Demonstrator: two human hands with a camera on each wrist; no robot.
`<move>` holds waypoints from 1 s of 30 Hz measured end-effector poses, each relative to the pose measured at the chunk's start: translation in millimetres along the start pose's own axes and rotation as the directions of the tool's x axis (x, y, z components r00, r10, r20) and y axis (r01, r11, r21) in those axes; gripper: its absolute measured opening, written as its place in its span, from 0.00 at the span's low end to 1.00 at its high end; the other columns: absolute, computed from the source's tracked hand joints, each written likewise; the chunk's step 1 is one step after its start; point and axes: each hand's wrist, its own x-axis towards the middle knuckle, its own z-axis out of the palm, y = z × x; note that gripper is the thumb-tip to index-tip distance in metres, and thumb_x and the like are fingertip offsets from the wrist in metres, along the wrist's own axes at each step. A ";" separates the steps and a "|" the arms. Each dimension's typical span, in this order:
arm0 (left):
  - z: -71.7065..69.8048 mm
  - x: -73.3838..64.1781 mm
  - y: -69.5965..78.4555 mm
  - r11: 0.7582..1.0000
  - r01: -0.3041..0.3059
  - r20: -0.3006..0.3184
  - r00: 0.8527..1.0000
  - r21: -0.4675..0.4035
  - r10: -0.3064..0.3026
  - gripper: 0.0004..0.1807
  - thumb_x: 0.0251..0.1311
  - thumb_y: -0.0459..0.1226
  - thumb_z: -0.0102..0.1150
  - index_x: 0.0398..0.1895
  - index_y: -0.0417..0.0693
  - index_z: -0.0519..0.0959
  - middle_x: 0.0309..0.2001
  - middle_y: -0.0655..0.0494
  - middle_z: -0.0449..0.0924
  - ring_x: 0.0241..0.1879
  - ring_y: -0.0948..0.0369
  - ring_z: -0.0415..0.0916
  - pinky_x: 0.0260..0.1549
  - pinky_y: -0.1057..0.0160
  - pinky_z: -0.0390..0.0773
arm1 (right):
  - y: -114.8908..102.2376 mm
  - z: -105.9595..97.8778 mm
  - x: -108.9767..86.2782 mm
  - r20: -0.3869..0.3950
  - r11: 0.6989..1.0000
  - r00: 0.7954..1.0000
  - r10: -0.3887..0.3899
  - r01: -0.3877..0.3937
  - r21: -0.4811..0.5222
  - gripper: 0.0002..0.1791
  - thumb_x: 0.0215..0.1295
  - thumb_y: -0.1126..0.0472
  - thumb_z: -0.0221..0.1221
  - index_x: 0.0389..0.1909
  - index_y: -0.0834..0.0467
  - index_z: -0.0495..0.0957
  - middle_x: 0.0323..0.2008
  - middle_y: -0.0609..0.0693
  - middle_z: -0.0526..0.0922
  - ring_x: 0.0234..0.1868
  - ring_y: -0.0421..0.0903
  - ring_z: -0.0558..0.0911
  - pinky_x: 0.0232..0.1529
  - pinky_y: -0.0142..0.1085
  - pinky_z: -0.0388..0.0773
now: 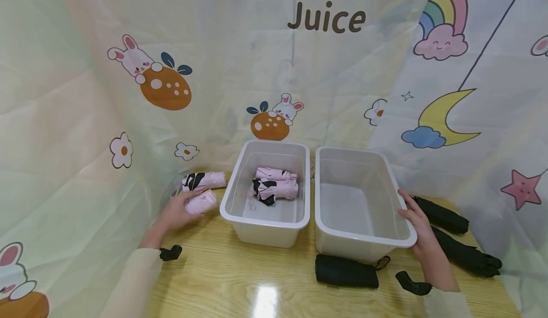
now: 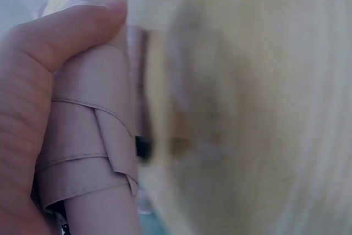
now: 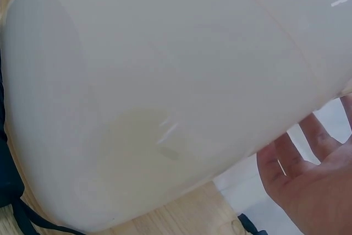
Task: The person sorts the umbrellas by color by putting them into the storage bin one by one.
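Note:
My left hand (image 1: 177, 213) grips a pink folded umbrella (image 1: 202, 202) at the left, its thumb laid across the wrapped fabric in the left wrist view. Right behind it on the table lies another pink folded umbrella with black patches (image 1: 210, 180). Two more pink and black folded umbrellas (image 1: 280, 189) rest inside the left white bin (image 1: 265, 220). At the right white bin (image 1: 364, 238), my right hand (image 1: 421, 227) holds the right rim, with its fingertips on the edge. No umbrella shows inside that bin.
A black folded umbrella (image 1: 346, 271) with a wrist loop lies in front of the right bin. Two more black folded umbrellas (image 1: 464, 254) lie to the right, beyond my right hand. A printed curtain (image 1: 222, 94) encloses the wooden table (image 1: 214, 280) behind and at both sides.

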 end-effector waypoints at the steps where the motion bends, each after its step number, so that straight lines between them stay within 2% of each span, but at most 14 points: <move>1: -4.3 1.7 2.2 1.000 -0.013 -0.001 1.000 0.005 0.013 0.41 0.37 0.42 0.81 0.60 0.43 0.76 0.57 0.39 0.76 0.58 0.38 0.67 0.53 0.39 0.66 | -0.3 -0.4 0.1 0.002 1.000 1.000 -0.004 0.004 0.003 0.32 0.77 0.67 0.41 0.77 0.44 0.49 0.63 0.35 0.62 0.51 0.39 0.75 0.43 0.33 0.78; 3: -13.2 5.4 7.1 0.999 -0.035 -0.004 0.999 0.014 0.035 0.40 0.37 0.41 0.82 0.60 0.45 0.77 0.55 0.40 0.78 0.55 0.39 0.70 0.50 0.41 0.69 | -0.9 -0.8 0.3 0.005 1.000 1.000 -0.009 0.009 0.010 0.32 0.77 0.67 0.41 0.77 0.45 0.49 0.63 0.35 0.62 0.51 0.39 0.75 0.43 0.33 0.78; 5: -23.3 9.9 14.7 0.999 -0.042 0.006 0.999 0.013 0.042 0.39 0.37 0.42 0.81 0.58 0.46 0.78 0.51 0.43 0.79 0.45 0.46 0.74 0.41 0.48 0.72 | -1.3 -1.0 0.6 0.006 1.000 1.000 -0.014 0.014 0.011 0.32 0.77 0.67 0.41 0.77 0.46 0.49 0.64 0.36 0.61 0.51 0.39 0.75 0.44 0.33 0.78; 7: -33.3 14.5 23.6 0.999 -0.041 0.023 0.999 0.020 0.041 0.38 0.37 0.44 0.81 0.57 0.47 0.78 0.49 0.45 0.80 0.39 0.51 0.73 0.36 0.52 0.71 | -1.7 -1.2 0.8 0.007 1.000 1.000 -0.018 0.018 0.012 0.32 0.77 0.67 0.41 0.77 0.46 0.48 0.64 0.37 0.61 0.52 0.39 0.75 0.44 0.33 0.78; 11: -53.8 24.9 45.8 0.998 -0.051 0.063 0.997 0.037 0.049 0.38 0.39 0.47 0.80 0.57 0.48 0.78 0.50 0.47 0.80 0.39 0.54 0.73 0.36 0.54 0.71 | -2.5 -1.9 0.9 0.005 1.000 1.000 -0.020 0.020 0.006 0.32 0.77 0.67 0.41 0.78 0.47 0.47 0.64 0.37 0.60 0.52 0.38 0.75 0.44 0.33 0.78; 18: -84.1 41.7 86.6 0.996 -0.083 0.089 0.993 0.020 0.081 0.37 0.41 0.44 0.80 0.59 0.51 0.77 0.50 0.50 0.79 0.39 0.54 0.73 0.36 0.54 0.73 | -2.3 -2.3 -0.3 0.009 1.000 1.000 0.011 -0.011 -0.021 0.33 0.78 0.65 0.41 0.78 0.46 0.43 0.67 0.39 0.55 0.52 0.38 0.74 0.44 0.33 0.78; 23: -94.8 58.2 109.9 0.993 -0.111 0.096 0.990 0.040 0.107 0.37 0.41 0.44 0.79 0.60 0.51 0.77 0.48 0.53 0.79 0.38 0.56 0.72 0.34 0.55 0.73 | 1.4 -2.0 -2.6 0.017 0.999 1.000 0.003 -0.003 -0.032 0.33 0.78 0.66 0.40 0.78 0.47 0.43 0.66 0.39 0.57 0.52 0.39 0.75 0.45 0.34 0.78; 25: -96.3 66.3 118.1 0.991 -0.128 0.098 0.987 0.036 0.124 0.37 0.41 0.44 0.79 0.60 0.52 0.77 0.47 0.54 0.80 0.38 0.56 0.72 0.34 0.55 0.74 | 2.4 -2.0 -3.0 0.014 1.000 1.000 -0.006 0.006 -0.029 0.32 0.77 0.66 0.39 0.78 0.48 0.44 0.65 0.38 0.60 0.52 0.39 0.75 0.44 0.35 0.78; 30: -96.2 83.1 139.7 0.993 -0.122 0.133 0.984 0.007 0.120 0.37 0.41 0.46 0.79 0.60 0.57 0.77 0.47 0.57 0.80 0.38 0.57 0.73 0.35 0.55 0.74 | 1.9 -1.8 -2.6 0.005 1.000 1.000 -0.010 0.010 -0.012 0.32 0.77 0.66 0.40 0.78 0.47 0.46 0.62 0.37 0.66 0.50 0.40 0.76 0.43 0.35 0.79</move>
